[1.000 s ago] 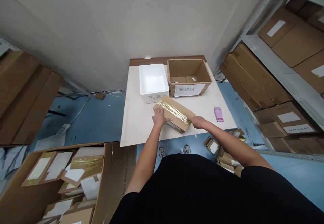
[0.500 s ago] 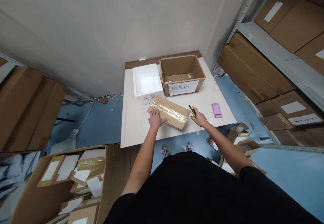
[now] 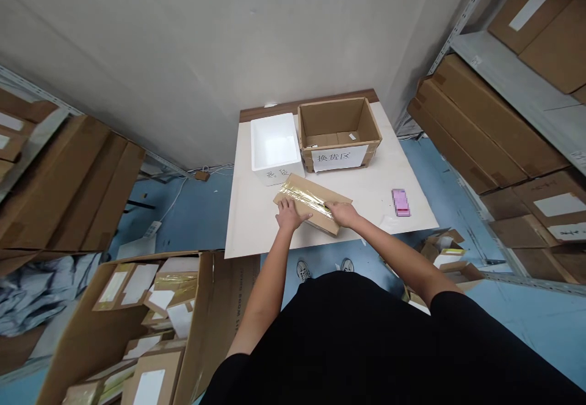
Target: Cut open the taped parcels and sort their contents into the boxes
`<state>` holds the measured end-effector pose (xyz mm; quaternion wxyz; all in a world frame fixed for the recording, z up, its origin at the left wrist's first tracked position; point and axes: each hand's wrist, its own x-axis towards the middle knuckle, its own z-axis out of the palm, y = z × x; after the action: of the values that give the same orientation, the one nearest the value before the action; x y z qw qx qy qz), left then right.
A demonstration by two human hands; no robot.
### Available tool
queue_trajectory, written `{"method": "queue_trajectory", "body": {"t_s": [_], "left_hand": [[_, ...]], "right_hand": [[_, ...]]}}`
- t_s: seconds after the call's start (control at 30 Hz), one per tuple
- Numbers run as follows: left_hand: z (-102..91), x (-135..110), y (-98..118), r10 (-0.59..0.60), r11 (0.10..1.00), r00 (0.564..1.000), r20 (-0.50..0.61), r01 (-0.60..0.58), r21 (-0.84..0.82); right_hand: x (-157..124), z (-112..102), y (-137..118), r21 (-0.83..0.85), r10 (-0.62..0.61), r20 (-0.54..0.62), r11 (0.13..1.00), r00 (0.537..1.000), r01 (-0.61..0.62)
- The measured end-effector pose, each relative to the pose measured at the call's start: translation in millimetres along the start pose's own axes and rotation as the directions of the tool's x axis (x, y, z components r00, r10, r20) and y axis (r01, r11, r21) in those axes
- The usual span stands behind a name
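A closed brown cardboard box point(image 3: 315, 215), taped along its top with shiny clear-yellow tape, lies at a slant near the front of the table. My left hand point(image 3: 289, 214) rests on its left part with the fingers spread. My right hand point(image 3: 343, 213) is closed around a utility knife point(image 3: 326, 206), mostly hidden by the fingers, over the tape towards the box's right end. Whether the blade has gone into the tape is too small to tell.
Behind the box stand a white foam box point(image 3: 275, 142) and an open carton point(image 3: 339, 125) with a written label. A pink blurred item point(image 3: 401, 202) lies on the table point(image 3: 249, 228) at right. A large carton of parcels point(image 3: 206, 307) is at lower left; shelves point(image 3: 513, 57) flank the right.
My right hand has moved left with the utility knife, from beside the box onto its taped top. The left hand stays on the box. The whole view has shifted slightly.
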<state>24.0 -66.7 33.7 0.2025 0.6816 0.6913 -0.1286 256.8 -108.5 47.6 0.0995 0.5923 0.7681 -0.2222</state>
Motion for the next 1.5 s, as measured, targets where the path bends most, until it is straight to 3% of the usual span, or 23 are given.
{"method": "queue_trajectory", "body": {"t_s": [0.2,0.43,0.73,0.83,0.9,0.97,1.1,1.2,1.3,1.43,1.5], "left_hand": [[5.5,4.1,-2.6,0.001,1.0,1.0,0.009,-0.001,-0.026],[6.9,6.7,-2.3,-0.015,1.0,1.0,0.001,0.015,-0.025],[5.8,-0.4,0.1,0.007,1.0,1.0,0.006,-0.007,-0.017],[5.9,-1.4,4.8,0.014,1.0,1.0,-0.002,-0.014,-0.007],[6.8,-2.0,10.0,0.001,1.0,1.0,-0.019,-0.001,0.004],[8.2,-3.4,15.3,-0.023,1.0,0.999,-0.036,0.024,0.019],[11.0,-9.4,21.6,-0.051,0.997,0.997,-0.057,0.054,0.054],[14.4,-17.3,21.5,-0.074,0.992,0.995,-0.069,0.08,0.095],[20.1,-28.0,17.8,-0.115,0.981,0.99,-0.08,0.126,0.145],[21.0,-37.0,11.6,-0.173,0.961,0.979,-0.107,0.191,0.2],[15.2,-33.6,11.6,-0.096,0.972,0.99,-0.1,0.115,0.206]], "right_hand": [[-18.9,-13.4,-0.3,-0.129,0.041,0.124,0.991,0.991,-0.024],[-43.9,-28.0,33.3,-0.104,0.068,0.273,0.994,0.96,-0.041],[-84.4,-16.9,52.3,-0.123,0.084,0.248,0.991,0.965,-0.054],[-88.2,-16.2,73.5,-0.013,0.142,0.128,0.99,0.981,-0.142],[-78.4,-10.4,83.3,0.139,0.222,-0.045,0.967,0.974,-0.214],[-59.1,2.1,84.3,0.32,0.332,-0.165,0.909,0.929,-0.268],[-12.5,34.2,69.2,0.58,0.541,-0.159,0.728,0.826,-0.365],[12.6,45.1,62.5,0.692,0.605,-0.173,0.636,0.777,-0.341],[32.3,38.9,62.5,0.708,0.59,-0.155,0.625,0.792,-0.327],[60.1,19.8,57.5,0.661,0.527,-0.126,0.676,0.84,-0.325],[70.9,13.1,54.1,0.641,0.494,-0.142,0.706,0.858,-0.301]]}}
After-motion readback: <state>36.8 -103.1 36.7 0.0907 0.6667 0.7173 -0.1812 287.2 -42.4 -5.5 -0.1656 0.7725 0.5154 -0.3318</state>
